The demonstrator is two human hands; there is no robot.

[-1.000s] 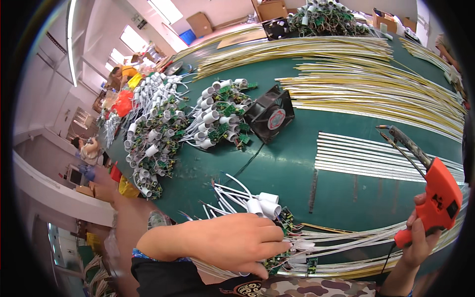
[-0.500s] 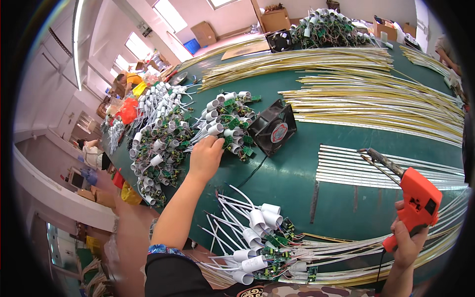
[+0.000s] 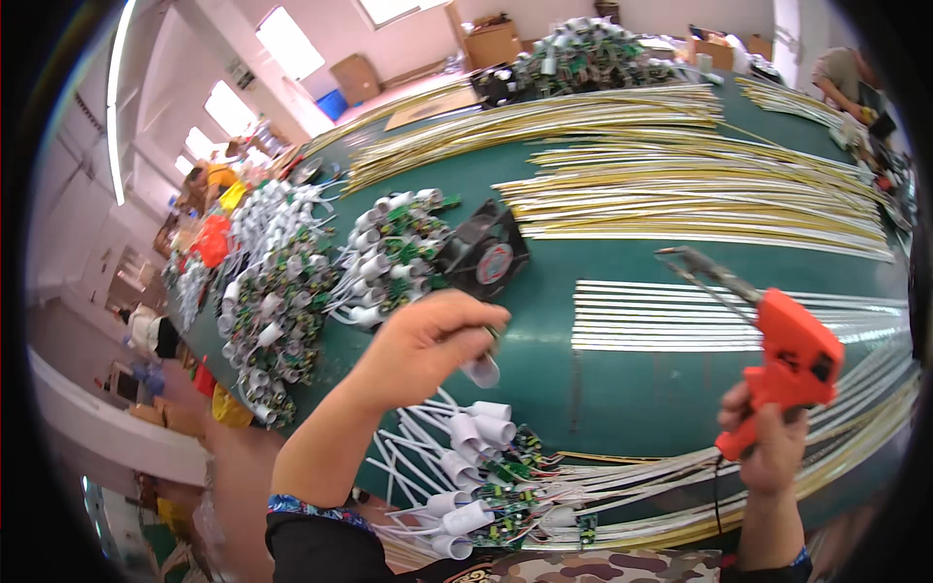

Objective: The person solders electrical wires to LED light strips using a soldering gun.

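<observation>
My left hand point(image 3: 416, 352) is closed on a white plastic cap point(image 3: 483, 372) with a bit of green circuit board at it, held above the table. Its fingers hide much of the piece. Wrapped around a red soldering gun point(image 3: 795, 355), my right hand point(image 3: 773, 442) holds it with the metal tip pointing up and left. Below the tip lies a row of thin white LED strips point(image 3: 671, 335), side by side. Closer to me, white caps point(image 3: 469, 515) with cables and green boards lie joined by wires to a bundle of strips point(image 3: 680, 500).
A black fan point(image 3: 481, 255) stands beside a heap of caps and boards point(image 3: 374, 262). Larger heaps lie at left point(image 3: 277, 325) and at the far end point(image 3: 578, 63). Bundles of yellow and white strips point(image 3: 680, 194) cover the far table. A person point(image 3: 841, 78) works at far right.
My left hand has come from the heap by the fan toward me, now carrying a white cap. The soldering gun stays in my right hand. The whole view has shifted a little.
</observation>
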